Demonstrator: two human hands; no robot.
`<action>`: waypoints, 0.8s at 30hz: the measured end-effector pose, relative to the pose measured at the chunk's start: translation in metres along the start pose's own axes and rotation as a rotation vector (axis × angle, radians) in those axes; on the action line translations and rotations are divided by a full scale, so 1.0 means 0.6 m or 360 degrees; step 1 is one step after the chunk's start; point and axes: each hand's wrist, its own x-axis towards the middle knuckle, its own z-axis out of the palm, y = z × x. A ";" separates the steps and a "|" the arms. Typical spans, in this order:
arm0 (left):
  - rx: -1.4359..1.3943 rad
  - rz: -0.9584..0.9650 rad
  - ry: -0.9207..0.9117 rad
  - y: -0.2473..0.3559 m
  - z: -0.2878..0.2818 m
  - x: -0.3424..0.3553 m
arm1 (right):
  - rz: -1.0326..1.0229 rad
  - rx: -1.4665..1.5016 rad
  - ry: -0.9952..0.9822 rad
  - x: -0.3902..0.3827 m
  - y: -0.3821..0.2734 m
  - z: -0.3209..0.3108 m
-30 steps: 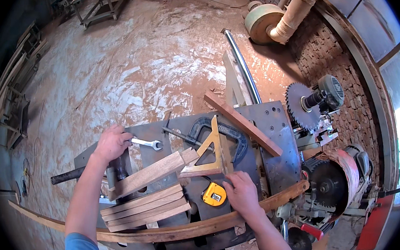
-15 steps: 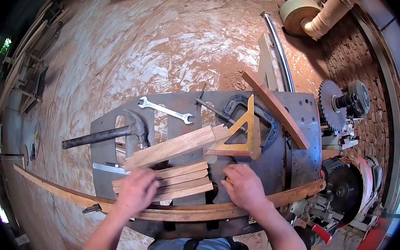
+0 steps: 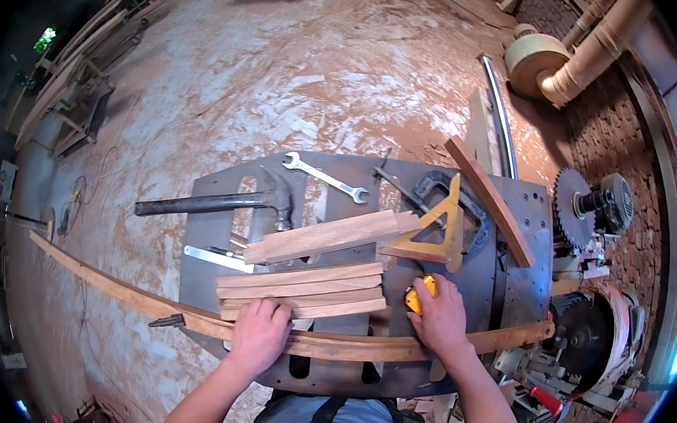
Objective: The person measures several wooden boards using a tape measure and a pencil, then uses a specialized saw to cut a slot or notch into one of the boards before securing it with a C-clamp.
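The right grip [image 3: 443,316] is closed on a yellow tape measure [image 3: 421,294], thumb on the near side and fingers on the far side. The tape measure is located over the worktop [image 3: 523,270], right of the wooden slats [image 3: 308,288]. The left grip [image 3: 260,335] has its fingertips at the near edge of these slats; whether it is clamped on one cannot be determined.

The slats lie side by side, roughly left to right. Both hands reach across a long wooden strip [image 3: 359,349], which runs along the near side and projects past the left edge of the worktop.

Beyond the slats lies a wooden block [image 3: 320,239] with a reduced right end, located next to a yellow set square [image 3: 452,213]. A dark C-clamp [image 3: 483,225] is positioned behind the square; a reddish wooden bar [image 3: 490,204] slants along its right side.

On the far left are a double open-ended wrench [image 3: 325,179], a claw hammer [image 3: 214,204] with its handle projecting left, and a metal ruler [image 3: 218,258]. To the right of the worktop stands a toothed circular blade [image 3: 570,209].
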 end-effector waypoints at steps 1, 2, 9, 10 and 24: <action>0.0048 0.0020 -0.0008 0.003 0.003 0.000 | 0.0024 -0.0013 -0.0014 -0.001 0.001 0.001; 0.0073 0.0000 0.0012 0.003 0.005 -0.002 | 0.0029 -0.0006 0.0008 -0.003 0.002 0.004; 0.0114 -0.0050 0.0158 0.006 0.031 -0.018 | 0.0017 0.0019 0.0191 -0.021 -0.006 -0.006; 0.0117 -0.0036 0.0163 0.005 0.033 -0.018 | -0.0028 0.0017 0.0267 -0.019 -0.017 -0.012; 0.0127 0.0142 0.0166 -0.011 0.025 -0.010 | 0.0324 0.1293 0.0058 -0.017 -0.084 0.058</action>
